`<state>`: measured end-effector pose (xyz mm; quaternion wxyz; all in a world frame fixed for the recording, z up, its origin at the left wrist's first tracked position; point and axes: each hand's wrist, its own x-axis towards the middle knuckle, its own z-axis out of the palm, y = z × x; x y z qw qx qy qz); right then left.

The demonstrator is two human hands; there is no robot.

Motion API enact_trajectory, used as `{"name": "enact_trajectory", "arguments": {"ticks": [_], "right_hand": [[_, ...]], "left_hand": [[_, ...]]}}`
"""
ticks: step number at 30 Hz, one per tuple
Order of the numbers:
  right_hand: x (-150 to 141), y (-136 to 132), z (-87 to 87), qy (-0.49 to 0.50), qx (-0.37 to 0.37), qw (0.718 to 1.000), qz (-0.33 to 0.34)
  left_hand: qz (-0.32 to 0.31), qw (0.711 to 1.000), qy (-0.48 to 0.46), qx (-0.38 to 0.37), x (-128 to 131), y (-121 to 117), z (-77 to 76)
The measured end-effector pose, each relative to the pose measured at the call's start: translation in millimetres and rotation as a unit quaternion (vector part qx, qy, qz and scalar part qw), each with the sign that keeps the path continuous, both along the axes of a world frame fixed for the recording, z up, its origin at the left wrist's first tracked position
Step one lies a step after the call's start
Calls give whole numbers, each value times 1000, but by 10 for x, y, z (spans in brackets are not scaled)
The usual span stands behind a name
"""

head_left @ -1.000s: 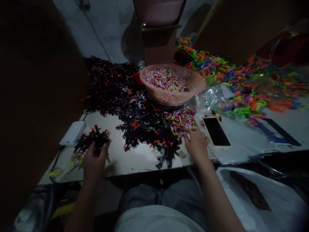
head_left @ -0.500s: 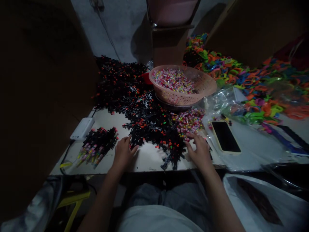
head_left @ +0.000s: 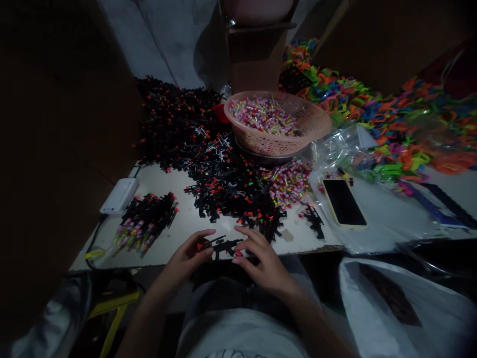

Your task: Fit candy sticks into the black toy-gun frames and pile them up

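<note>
The table (head_left: 181, 186) is spread out beneath and beyond the fingers. Farther off past the right fingers, bright plastic pieces (head_left: 357, 112) are heaped. Straight ahead and to the left, a large pile of black toy guns (head_left: 179, 119) is seen. The pink basket (head_left: 264, 141), filled with small pink and yellow pieces, is set beyond the fingers, and a heap of similar pieces (head_left: 288, 184) is spilled on the near side of it. To the right of the fingers, the phone (head_left: 345, 203) is laid on clear plastic (head_left: 395, 219). Well to the left, a bundle of toys (head_left: 143, 226) is placed near the white device (head_left: 119, 195). A lone toy gun (head_left: 314, 220) is left between the right fingers and the phone.

Between the fingertips of both hands, one black toy gun (head_left: 224, 246) is held up; which hand bears it cannot be told. By the bent fingers of the left hand (head_left: 188, 252), a slim orange-tipped piece (head_left: 201, 245) is grasped. Between the fingers of the right hand (head_left: 266, 263), a small red piece (head_left: 238, 253) is pinched.
</note>
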<state>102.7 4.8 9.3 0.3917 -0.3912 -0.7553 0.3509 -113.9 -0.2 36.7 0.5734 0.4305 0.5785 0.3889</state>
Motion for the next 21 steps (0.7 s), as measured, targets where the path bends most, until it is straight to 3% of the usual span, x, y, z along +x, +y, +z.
{"name": "enact_trajectory", "arguments": {"ticks": [3, 6, 10, 14, 18, 21], "right_hand": [[-33, -20, -28, 14, -49, 998, 47], [-62, -62, -66, 70, -112, 990, 38], [-142, -130, -105, 156, -223, 961, 50], [-135, -126, -88, 149, -166, 974, 49], [-26, -81, -67, 154, -130, 979, -43], [-7, -88, -54, 108, -117, 986, -41]], "left_hand": [[54, 988, -123, -73, 113, -94, -97], [91, 965, -236, -71, 210, -153, -231], [93, 977, -187, -52, 366, -199, -323], [116, 973, -179, -92, 476, -176, -302], [192, 960, -200, -49, 488, -127, -218], [187, 963, -191, -37, 493, -130, -182]]}}
